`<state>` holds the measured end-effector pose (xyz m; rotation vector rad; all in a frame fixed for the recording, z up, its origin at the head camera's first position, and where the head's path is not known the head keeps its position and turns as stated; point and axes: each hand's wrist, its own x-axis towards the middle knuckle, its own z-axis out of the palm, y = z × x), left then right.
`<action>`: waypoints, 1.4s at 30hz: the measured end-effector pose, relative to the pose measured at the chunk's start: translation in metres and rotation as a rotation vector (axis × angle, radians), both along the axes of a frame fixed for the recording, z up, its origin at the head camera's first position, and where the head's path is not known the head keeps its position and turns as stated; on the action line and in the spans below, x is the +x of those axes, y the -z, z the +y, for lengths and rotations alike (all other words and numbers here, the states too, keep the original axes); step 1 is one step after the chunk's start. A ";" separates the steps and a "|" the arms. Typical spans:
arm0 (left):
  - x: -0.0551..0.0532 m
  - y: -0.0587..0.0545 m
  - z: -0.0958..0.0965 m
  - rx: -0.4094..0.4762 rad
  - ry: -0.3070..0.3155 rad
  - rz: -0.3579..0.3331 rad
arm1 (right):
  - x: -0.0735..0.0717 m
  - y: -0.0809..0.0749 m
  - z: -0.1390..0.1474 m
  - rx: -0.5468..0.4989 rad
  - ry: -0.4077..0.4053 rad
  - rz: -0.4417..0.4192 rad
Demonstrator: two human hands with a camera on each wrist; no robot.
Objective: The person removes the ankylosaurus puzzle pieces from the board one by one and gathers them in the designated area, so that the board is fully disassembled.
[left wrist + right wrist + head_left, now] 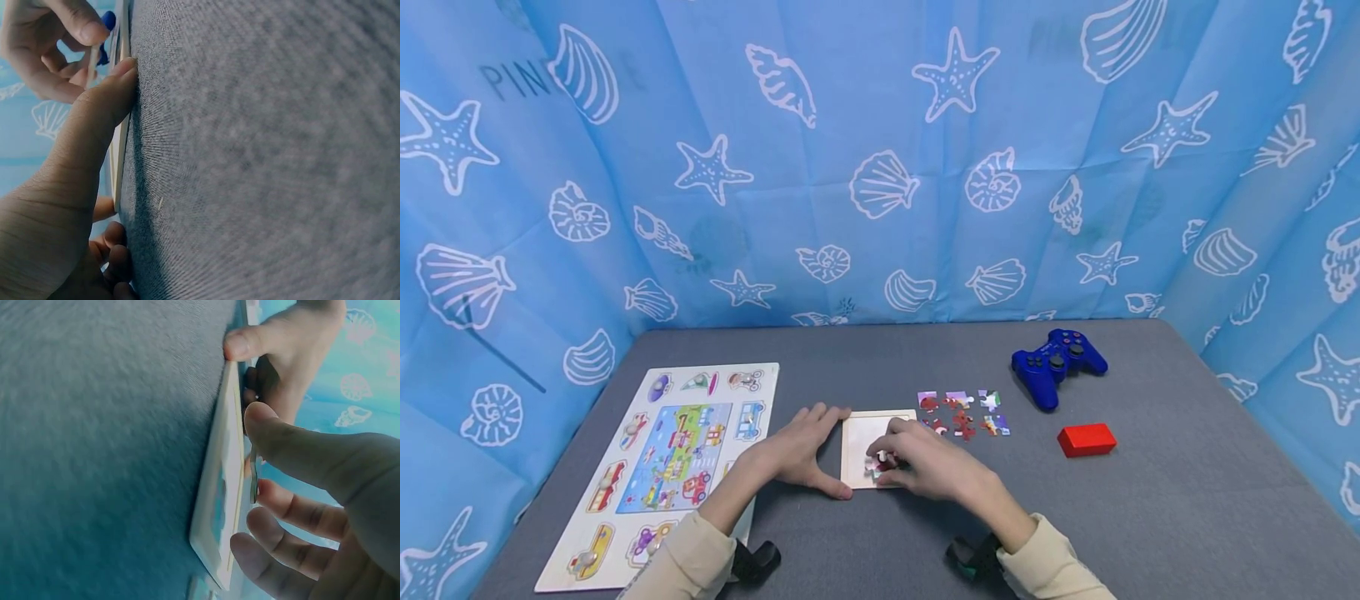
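My left hand (797, 450) lies at the left side of a small square wooden puzzle tray (859, 429), its thumb at the near corner and a fingertip at the far corner. Over the tray's near right part, my right hand (936, 462) pinches a thin jigsaw piece (254, 481) between thumb and fingertip. That piece is held on edge, close above the tray. Inside the tray, near its front edge, lies a light-coloured jigsaw piece (871, 469), partly hidden by the right fingers. Several loose jigsaw pieces (964, 426) in purple and red lie just right of the tray.
A large white peg puzzle board (568, 554) with vehicle pictures lies on the left of the grey table (865, 367). At the right are a blue game controller (1043, 387) and a red block (1086, 440). A blue shell-print curtain (850, 108) hangs behind the table.
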<state>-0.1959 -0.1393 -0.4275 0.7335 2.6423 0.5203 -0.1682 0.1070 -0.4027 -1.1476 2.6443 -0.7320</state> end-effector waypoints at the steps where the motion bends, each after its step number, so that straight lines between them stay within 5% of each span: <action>1: 0.000 0.000 0.000 0.000 -0.001 -0.001 | 0.000 -0.001 0.002 0.003 0.008 0.009; 17: 0.000 0.000 0.001 -0.011 -0.012 -0.025 | 0.004 -0.008 0.048 0.047 0.101 0.059; 31: 0.000 0.001 0.001 -0.009 -0.005 -0.002 | 0.007 -0.007 0.092 0.130 0.244 -0.032; 42: 0.000 0.001 0.001 -0.001 -0.005 -0.004 | 0.006 -0.001 0.102 0.136 0.270 -0.081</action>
